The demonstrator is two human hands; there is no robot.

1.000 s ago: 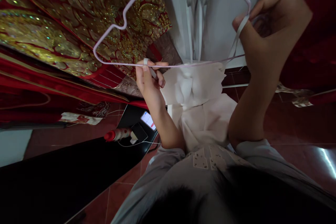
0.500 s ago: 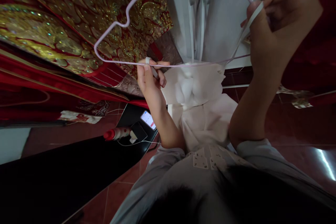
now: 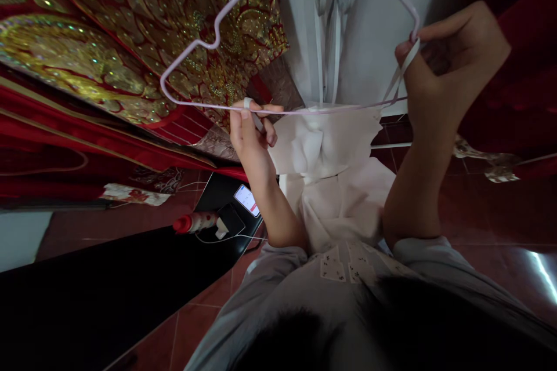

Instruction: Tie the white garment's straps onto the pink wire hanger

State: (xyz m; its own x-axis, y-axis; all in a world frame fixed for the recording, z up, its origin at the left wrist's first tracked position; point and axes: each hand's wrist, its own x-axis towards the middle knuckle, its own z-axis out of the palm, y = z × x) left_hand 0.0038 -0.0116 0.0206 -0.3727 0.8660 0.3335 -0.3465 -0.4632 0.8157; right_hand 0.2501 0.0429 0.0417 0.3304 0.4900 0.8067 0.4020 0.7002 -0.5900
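A pale pink clothes hanger spans the upper middle of the head view, its top cut off by the frame. My left hand is closed at its bottom bar, with a white strap looped over the fingers. My right hand pinches another white strap at the notch on the hanger's right side. From there the strap runs down to the bottom bar. Below the bar hangs a cream garment with a stiff upper part, in front of my body. My right fingertips are partly hidden.
Red and gold sequinned garments hang close on the left. White cabinet doors with handles stand ahead. At lower left a black tabletop holds a lit phone, a red-capped bottle and a white cable. Dark red cloth hangs on the right.
My right hand has come down and slightly left, bringing its strap against the hanger's right notch. The hanger has shifted a little, and my left hand has barely moved.
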